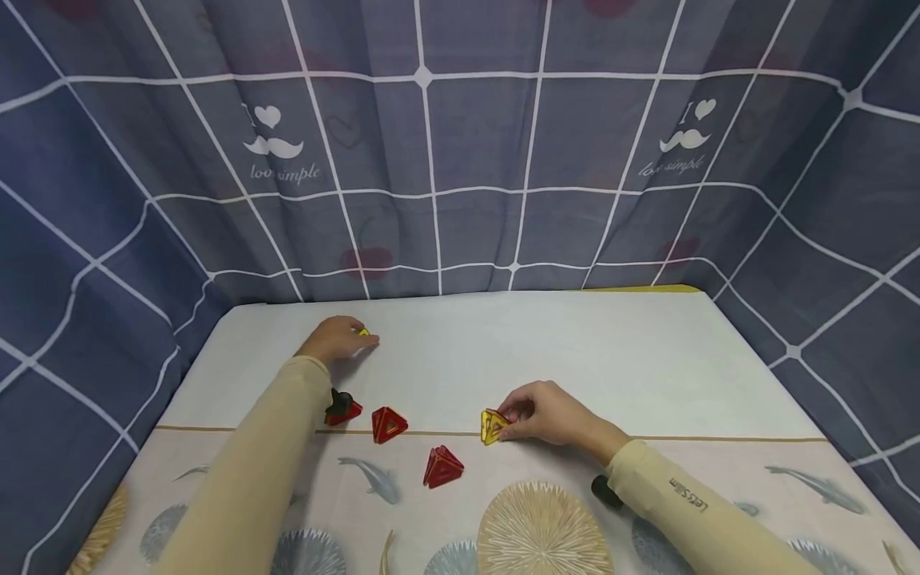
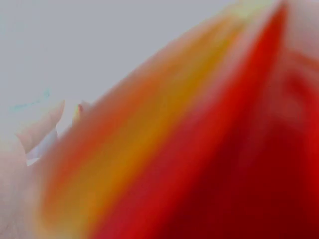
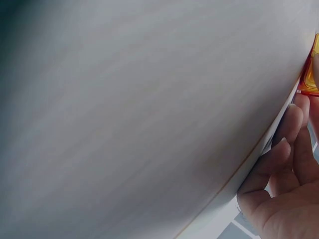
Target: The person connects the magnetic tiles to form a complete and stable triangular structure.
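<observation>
At the far left of the white surface, my left hand [image 1: 336,339] pinches a small yellow piece [image 1: 364,331], mostly covered by the fingers. In the left wrist view its fingers [image 2: 42,130] show faintly at the left edge. Nearer the middle, my right hand [image 1: 548,414] holds a yellow-and-red triangular piece [image 1: 491,428] between thumb and fingers, close over the brown line. The right wrist view catches only a corner of that piece [image 3: 310,82]. Between the hands lie a red pyramid [image 1: 389,425] of triangular tiles and another red pyramid [image 1: 442,467] closer to me.
Another red piece [image 1: 343,410] sits beside the left wrist, partly behind the black wrist camera [image 1: 339,402]. A blurred red-and-orange shape [image 2: 209,164] fills much of the left wrist view. Gridded curtains [image 1: 474,152] enclose the table [image 1: 647,359] at the back and sides.
</observation>
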{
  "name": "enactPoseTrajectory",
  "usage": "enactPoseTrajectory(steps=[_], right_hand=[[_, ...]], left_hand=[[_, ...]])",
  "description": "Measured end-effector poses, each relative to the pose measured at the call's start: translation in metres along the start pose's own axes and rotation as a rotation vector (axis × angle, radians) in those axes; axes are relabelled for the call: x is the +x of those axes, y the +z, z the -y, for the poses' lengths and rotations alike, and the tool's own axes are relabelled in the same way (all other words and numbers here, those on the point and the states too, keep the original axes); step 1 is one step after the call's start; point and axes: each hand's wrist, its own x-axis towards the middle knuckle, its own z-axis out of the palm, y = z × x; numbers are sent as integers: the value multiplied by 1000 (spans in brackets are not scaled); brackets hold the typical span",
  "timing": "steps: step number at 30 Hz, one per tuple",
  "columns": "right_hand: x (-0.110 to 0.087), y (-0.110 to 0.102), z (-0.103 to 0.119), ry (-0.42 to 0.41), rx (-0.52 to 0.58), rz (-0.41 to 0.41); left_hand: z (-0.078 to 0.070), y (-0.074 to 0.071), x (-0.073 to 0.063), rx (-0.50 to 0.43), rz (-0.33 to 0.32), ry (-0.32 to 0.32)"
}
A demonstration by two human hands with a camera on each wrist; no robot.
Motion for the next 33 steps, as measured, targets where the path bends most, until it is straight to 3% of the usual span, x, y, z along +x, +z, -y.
enactPoseTrajectory(steps=[5,13,20,28,33], right_hand=[[1,1,1,-2,-7,-2],[0,1,3,2,-12,-6],[1,1,2,6,-8,-2],[0,1,2,4,-9,-5],[-1,1,1,7,-14,-7]], left_hand=[[-6,3,-4,2,-61,-27],[2,13,5,-24,-122,14],[-11,10,-1,-22,-109,3],[-13,12,0,-172,-80,32],[-15,14,-3,-182,-68,48]])
